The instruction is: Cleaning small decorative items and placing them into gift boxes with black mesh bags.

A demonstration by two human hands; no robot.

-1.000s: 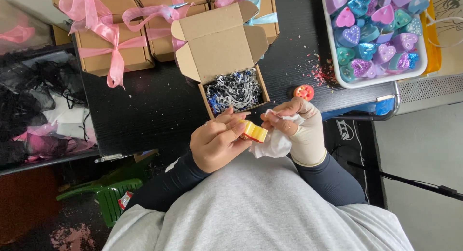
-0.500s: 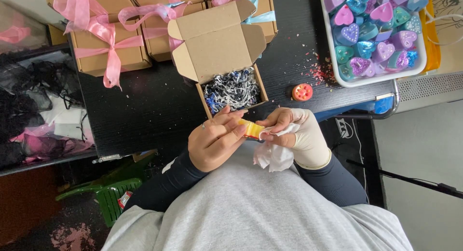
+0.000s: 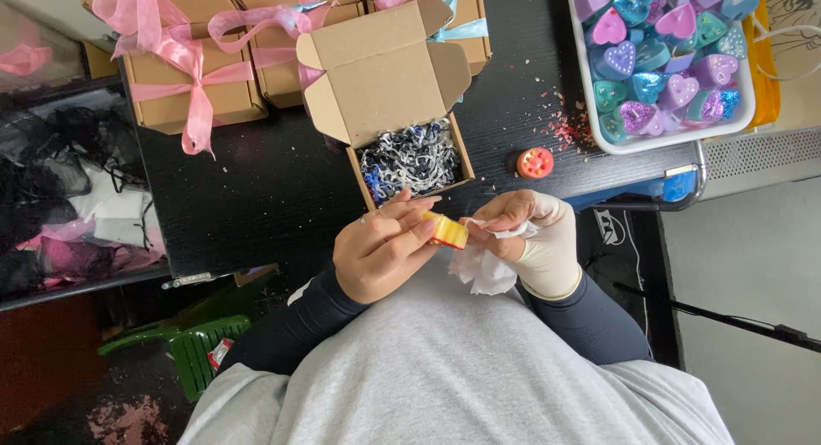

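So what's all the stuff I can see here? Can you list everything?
open box: one, brown, table middle, shredded paper inside
tied boxes: several, brown with pink ribbons, top left
tray: one, white, top right
hearts: many, pink, purple and teal, in tray
disc: one, orange, table edge
table: one, black
yellow piece: one, yellow, in left hand
tissue: one, white, in right hand
left hand: bare
right hand: pale wrap around it

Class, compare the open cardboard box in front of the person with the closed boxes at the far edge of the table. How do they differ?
The open box has its lid flapped up, showing black-and-white shredded paper; the closed boxes hide their contents. The closed boxes are tied with pink ribbon bows; the open box has none. All are brown cardboard on the black table.
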